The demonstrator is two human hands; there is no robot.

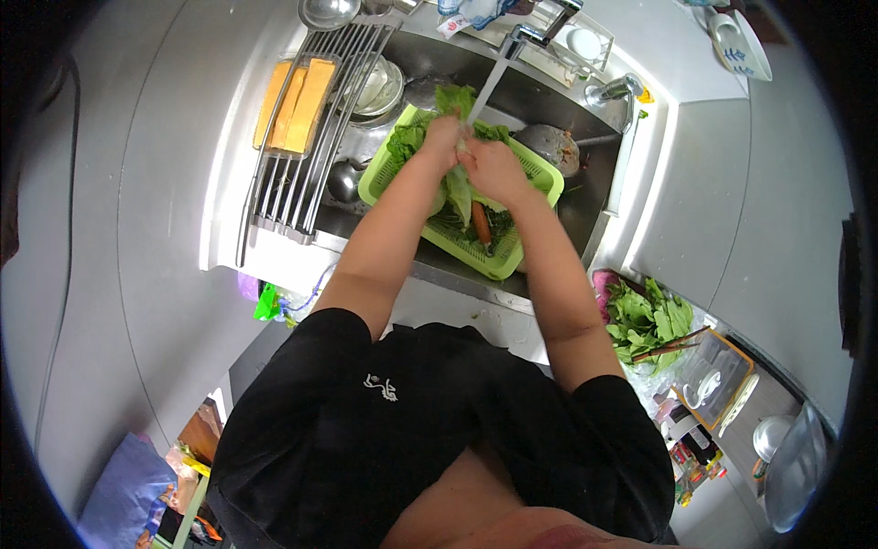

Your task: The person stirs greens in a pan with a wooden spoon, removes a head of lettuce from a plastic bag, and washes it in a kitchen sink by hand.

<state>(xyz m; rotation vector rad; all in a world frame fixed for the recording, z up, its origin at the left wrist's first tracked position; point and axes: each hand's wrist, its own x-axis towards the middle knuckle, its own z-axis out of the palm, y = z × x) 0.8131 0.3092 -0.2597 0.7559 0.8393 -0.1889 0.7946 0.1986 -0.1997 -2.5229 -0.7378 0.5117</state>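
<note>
A stream of water runs from the chrome tap (527, 40) onto both hands. My left hand (444, 141) and my right hand (495, 170) meet around a leafy lettuce (455, 100), whose frilly end sticks out beyond the fingers. Pale leaf parts (457, 195) hang below the hands. Beneath them sits a green plastic basket (511, 269), tilted across the sink. More green leaves (407, 141) lie in its left side, and a peeler-like tool with an orange-brown handle (481, 225) rests near its front. My hands hide part of the basket's contents.
A roll-up metal rack (291, 195) spans the sink's left side, bearing a clear tray of yellow blocks (306, 106). Stacked bowls (384, 89), a steel ladle (343, 180) and a dark pan-like item (549, 147) stand in the steel sink (590, 199). Leafy greens (645, 319) lie on the right counter.
</note>
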